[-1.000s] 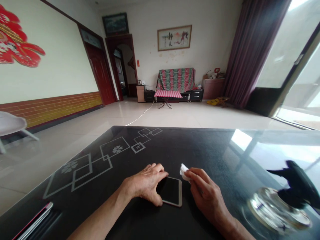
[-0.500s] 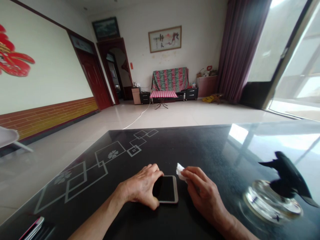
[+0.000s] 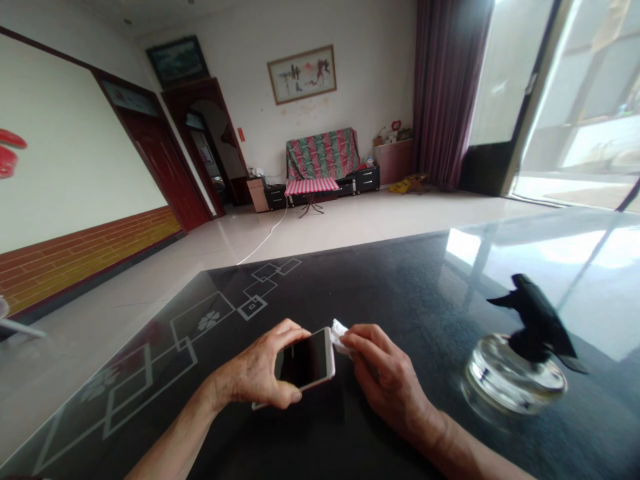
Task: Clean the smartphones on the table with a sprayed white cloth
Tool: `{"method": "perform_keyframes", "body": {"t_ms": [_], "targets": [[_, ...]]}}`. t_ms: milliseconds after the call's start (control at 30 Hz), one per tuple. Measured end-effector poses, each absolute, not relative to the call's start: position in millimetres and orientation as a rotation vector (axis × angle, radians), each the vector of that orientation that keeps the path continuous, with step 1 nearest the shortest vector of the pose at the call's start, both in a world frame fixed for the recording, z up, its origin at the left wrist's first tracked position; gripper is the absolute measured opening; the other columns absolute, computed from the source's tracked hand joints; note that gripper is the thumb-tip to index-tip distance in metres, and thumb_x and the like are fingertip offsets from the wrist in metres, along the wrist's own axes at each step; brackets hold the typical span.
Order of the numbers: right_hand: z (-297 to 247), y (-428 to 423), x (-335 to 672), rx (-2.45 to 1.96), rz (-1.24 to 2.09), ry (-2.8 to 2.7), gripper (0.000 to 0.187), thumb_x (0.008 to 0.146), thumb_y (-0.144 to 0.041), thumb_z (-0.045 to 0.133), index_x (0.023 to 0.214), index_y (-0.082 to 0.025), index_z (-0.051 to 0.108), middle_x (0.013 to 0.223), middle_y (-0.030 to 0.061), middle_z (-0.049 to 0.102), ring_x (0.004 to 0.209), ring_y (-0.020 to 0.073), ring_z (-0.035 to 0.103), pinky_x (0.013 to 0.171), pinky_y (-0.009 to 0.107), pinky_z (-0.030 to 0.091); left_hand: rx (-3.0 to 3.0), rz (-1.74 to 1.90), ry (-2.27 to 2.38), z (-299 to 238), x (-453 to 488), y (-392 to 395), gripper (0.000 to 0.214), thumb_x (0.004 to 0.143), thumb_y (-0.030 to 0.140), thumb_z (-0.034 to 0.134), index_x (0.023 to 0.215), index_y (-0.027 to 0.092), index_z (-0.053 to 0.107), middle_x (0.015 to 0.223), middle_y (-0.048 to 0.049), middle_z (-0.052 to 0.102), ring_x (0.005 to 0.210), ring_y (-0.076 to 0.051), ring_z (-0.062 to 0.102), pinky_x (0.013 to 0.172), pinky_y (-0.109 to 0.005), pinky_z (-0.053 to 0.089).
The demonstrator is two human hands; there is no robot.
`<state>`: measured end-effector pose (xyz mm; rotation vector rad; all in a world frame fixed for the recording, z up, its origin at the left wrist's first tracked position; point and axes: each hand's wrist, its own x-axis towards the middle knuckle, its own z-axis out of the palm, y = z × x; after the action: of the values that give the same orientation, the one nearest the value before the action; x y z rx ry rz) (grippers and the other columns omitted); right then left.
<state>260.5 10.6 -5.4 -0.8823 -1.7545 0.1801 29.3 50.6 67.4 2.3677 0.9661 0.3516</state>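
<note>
My left hand (image 3: pixel 260 370) grips a smartphone (image 3: pixel 305 360) with a dark screen and pale rim, tilted up off the black glass table (image 3: pixel 400 293). My right hand (image 3: pixel 380 377) is closed on a small crumpled white tissue (image 3: pixel 339 335), which touches the phone's upper right corner. Both hands are near the table's front edge.
A clear spray bottle with a black trigger head (image 3: pixel 520 360) stands on the table to the right. White square patterns (image 3: pixel 200 320) mark the table's left side. Beyond lie a tiled floor, a covered sofa (image 3: pixel 323 157), a small table with a white cable, dark doors and purple curtains.
The phone lay flat on the table under my left hand; now that hand has lifted and tilted it. My right hand has brought the tissue against the phone. The view has swung right.
</note>
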Motion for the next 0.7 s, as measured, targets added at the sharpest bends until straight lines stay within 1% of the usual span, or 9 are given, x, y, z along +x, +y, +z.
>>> {"method": "perform_keyframes", "body": {"t_ms": [200,367,567,700], "targets": [[-4,11,257,-0.868,0.220,-1.704,0.025,0.088,-0.007,0.048,0.105,-0.021,0.059,0.099,0.0058,0.058,0.087,0.0140,0.059,0.073,0.024,0.051,2.377,0.351,0.932,66,34,49,0.064,0.051,0.011,0.073,0.112,0.023,0.057,0.108,-0.0008,0.053,0.096,-0.022,0.054,0.084,-0.030,0.047],[-3,8,255,-0.842,0.268,-1.724,0.027,0.089,-0.008,0.048,0.109,-0.022,0.059,0.101,0.0059,0.058,0.089,0.0141,0.060,0.075,0.024,0.051,2.356,0.365,0.912,67,35,47,0.065,0.051,0.011,0.072,0.113,0.023,0.057,0.111,-0.0012,0.054,0.099,-0.023,0.054,0.090,-0.034,0.046],[-3,6,252,-0.853,0.264,-1.728,0.026,0.090,-0.009,0.048,0.110,-0.021,0.059,0.102,0.0067,0.058,0.090,0.0145,0.060,0.075,0.024,0.052,2.336,0.378,0.897,67,34,48,0.065,0.051,0.012,0.073,0.114,0.023,0.058,0.111,-0.0015,0.054,0.099,-0.023,0.054,0.091,-0.034,0.047],[-2,0,252,-0.838,0.234,-1.769,0.030,0.089,-0.008,0.047,0.114,-0.021,0.057,0.106,0.0079,0.057,0.094,0.0155,0.060,0.077,0.025,0.053,2.329,0.427,0.889,67,33,50,0.068,0.052,0.012,0.073,0.117,0.022,0.057,0.112,-0.0022,0.054,0.101,-0.023,0.054,0.093,-0.035,0.046]]}}
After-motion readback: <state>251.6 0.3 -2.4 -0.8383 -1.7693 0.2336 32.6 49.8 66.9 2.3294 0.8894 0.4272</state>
